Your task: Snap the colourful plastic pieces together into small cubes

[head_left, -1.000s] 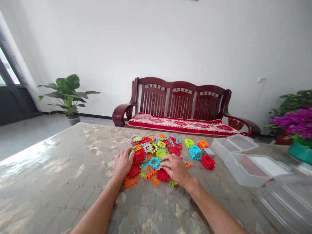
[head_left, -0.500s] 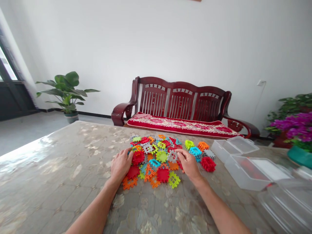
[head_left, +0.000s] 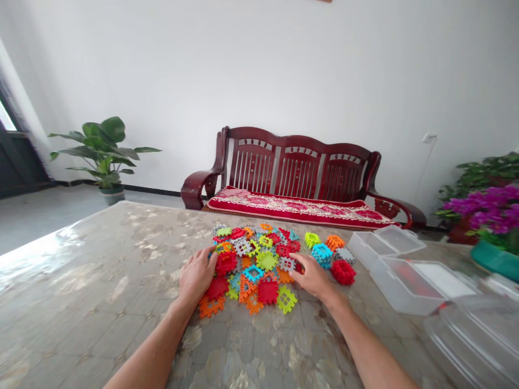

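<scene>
A pile of toothed plastic building tiles, with a lime tile (head_left: 267,261) near its middle, lies on the table. My left hand (head_left: 197,274) rests at the pile's left edge, fingers loosely apart beside a red tile (head_left: 226,263); a bit of blue shows by its fingertips. At the right edge, my right hand (head_left: 311,275) is open, thumb and forefinger apart beside a grey window tile (head_left: 287,263) that lies on the pile. Toward the front are a dark red tile (head_left: 268,292), a lime window tile (head_left: 287,299) and an orange triangle tile (head_left: 246,287).
Right of the pile stand sorted stacks: lime (head_left: 312,240), orange (head_left: 334,241), blue (head_left: 322,255), grey (head_left: 345,256) and red (head_left: 343,272). Clear plastic boxes (head_left: 401,286) stand farther right, by a teal flower pot (head_left: 497,263). A wooden bench (head_left: 298,167) is behind the table.
The grey window tile, held tilted in my right fingers before, now lies flatter on the pile, and those fingers have parted. My left hand stays at the pile's left edge. The view shifts slightly.
</scene>
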